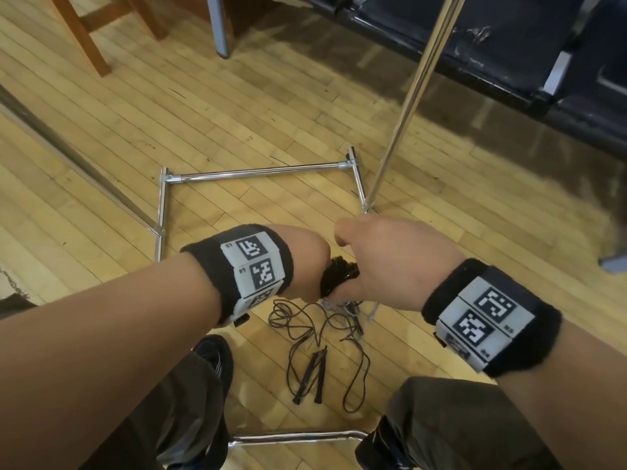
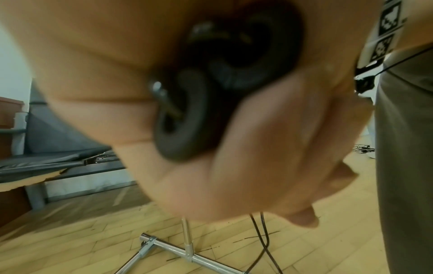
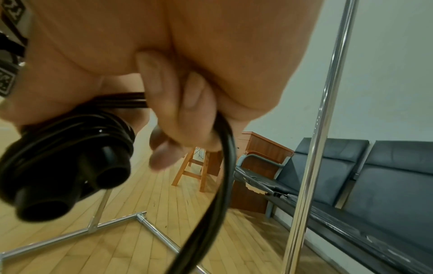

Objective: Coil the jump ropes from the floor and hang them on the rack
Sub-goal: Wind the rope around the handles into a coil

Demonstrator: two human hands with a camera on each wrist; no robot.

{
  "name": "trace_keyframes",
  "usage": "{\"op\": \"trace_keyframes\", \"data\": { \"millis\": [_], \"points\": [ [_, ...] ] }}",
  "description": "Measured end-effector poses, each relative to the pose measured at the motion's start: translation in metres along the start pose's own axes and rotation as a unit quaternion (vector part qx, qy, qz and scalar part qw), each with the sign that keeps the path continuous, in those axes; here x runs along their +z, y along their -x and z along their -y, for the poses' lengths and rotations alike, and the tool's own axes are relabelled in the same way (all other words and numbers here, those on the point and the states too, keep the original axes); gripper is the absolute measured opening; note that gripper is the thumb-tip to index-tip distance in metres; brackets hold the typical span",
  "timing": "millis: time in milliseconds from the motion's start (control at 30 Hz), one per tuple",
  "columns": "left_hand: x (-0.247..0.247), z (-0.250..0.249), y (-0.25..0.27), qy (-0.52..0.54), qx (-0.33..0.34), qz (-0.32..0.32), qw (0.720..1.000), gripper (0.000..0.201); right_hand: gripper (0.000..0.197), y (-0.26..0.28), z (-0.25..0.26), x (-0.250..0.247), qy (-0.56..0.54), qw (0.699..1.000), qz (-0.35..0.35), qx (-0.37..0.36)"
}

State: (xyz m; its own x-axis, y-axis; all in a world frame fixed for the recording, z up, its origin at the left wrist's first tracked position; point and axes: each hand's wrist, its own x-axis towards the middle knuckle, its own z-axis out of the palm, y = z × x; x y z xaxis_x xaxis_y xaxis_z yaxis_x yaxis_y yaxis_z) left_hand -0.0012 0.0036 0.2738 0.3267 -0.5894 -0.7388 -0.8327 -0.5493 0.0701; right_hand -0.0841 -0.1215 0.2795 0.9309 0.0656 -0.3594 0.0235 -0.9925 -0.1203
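My left hand grips the two black handles of a jump rope, with cord wound round them; their round ends show in the right wrist view and the left wrist view. Close against it, my right hand is curled round several strands of that rope's black cord, which hang down from the fist. Below the hands, another jump rope lies loose on the wooden floor, handles side by side. The chrome rack has an upright pole and a base frame on the floor.
A row of black bench seats stands behind the rack. Wooden stool legs and a grey metal leg are at the back left. My shoes and a front chrome bar sit close below.
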Motion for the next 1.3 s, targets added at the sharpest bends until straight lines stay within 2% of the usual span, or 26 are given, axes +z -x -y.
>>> {"op": "trace_keyframes", "data": {
  "millis": [67, 167, 200, 300, 367, 433, 500, 567, 667, 733, 800, 833, 900, 1033, 1167, 1300],
  "points": [
    [0.001, 0.002, 0.000, 0.019, 0.017, -0.013, 1.000, 0.014, 0.059, 0.002, -0.004, 0.002, -0.030, 0.998, 0.054, 0.000],
    [-0.003, -0.001, -0.002, -0.022, -0.002, 0.030, 0.999, 0.014, 0.046, 0.000, -0.012, 0.002, -0.083, 0.993, 0.082, -0.015],
    [-0.007, 0.002, 0.000, -0.004, -0.017, 0.011, 1.000, 0.013, 0.043, -0.001, -0.015, 0.001, -0.095, 0.993, 0.074, -0.016],
    [-0.018, 0.024, 0.005, 0.067, -0.050, -0.115, 0.990, 0.017, 0.036, -0.005, -0.027, -0.001, -0.143, 0.989, 0.043, 0.010],
    [-0.021, 0.039, 0.005, 0.160, -0.078, -0.209, 0.961, 0.034, 0.033, -0.007, -0.038, 0.000, -0.198, 0.979, 0.010, 0.046],
    [-0.023, 0.051, 0.003, 0.288, -0.100, -0.272, 0.913, 0.059, 0.031, -0.008, -0.045, 0.000, -0.263, 0.961, -0.030, 0.082],
    [-0.021, 0.057, 0.002, 0.387, -0.099, -0.268, 0.877, 0.078, 0.031, -0.011, -0.049, 0.000, -0.324, 0.937, -0.068, 0.110],
    [-0.016, 0.052, 0.000, 0.439, -0.057, -0.233, 0.866, 0.083, 0.032, -0.014, -0.048, 0.000, -0.382, 0.910, -0.101, 0.122],
    [-0.008, 0.032, -0.004, 0.457, 0.019, -0.235, 0.858, 0.071, 0.034, -0.022, -0.039, 0.002, -0.470, 0.867, -0.112, 0.120],
    [-0.006, 0.023, -0.006, 0.483, 0.053, -0.257, 0.835, 0.056, 0.038, -0.025, -0.030, 0.001, -0.532, 0.835, -0.098, 0.103],
    [-0.008, 0.022, -0.008, 0.505, 0.060, -0.275, 0.816, 0.041, 0.040, -0.027, -0.026, -0.002, -0.585, 0.804, -0.071, 0.083],
    [-0.009, 0.023, -0.007, 0.512, 0.054, -0.280, 0.810, 0.037, 0.040, -0.026, -0.025, -0.004, -0.596, 0.798, -0.060, 0.074],
    [-0.008, 0.024, -0.007, 0.519, 0.044, -0.279, 0.807, 0.036, 0.043, -0.024, -0.023, -0.008, -0.582, 0.808, -0.053, 0.075],
    [-0.003, 0.023, -0.007, 0.535, 0.033, -0.257, 0.804, 0.040, 0.053, -0.017, -0.022, -0.014, -0.499, 0.859, -0.060, 0.097],
    [-0.008, 0.021, -0.004, 0.595, 0.052, -0.231, 0.768, 0.035, 0.055, -0.009, -0.022, -0.022, -0.475, 0.873, -0.053, 0.098],
    [-0.013, 0.022, -0.001, 0.609, 0.079, -0.199, 0.764, 0.031, 0.057, -0.005, -0.023, -0.025, -0.444, 0.890, -0.054, 0.092]
  ]
}}
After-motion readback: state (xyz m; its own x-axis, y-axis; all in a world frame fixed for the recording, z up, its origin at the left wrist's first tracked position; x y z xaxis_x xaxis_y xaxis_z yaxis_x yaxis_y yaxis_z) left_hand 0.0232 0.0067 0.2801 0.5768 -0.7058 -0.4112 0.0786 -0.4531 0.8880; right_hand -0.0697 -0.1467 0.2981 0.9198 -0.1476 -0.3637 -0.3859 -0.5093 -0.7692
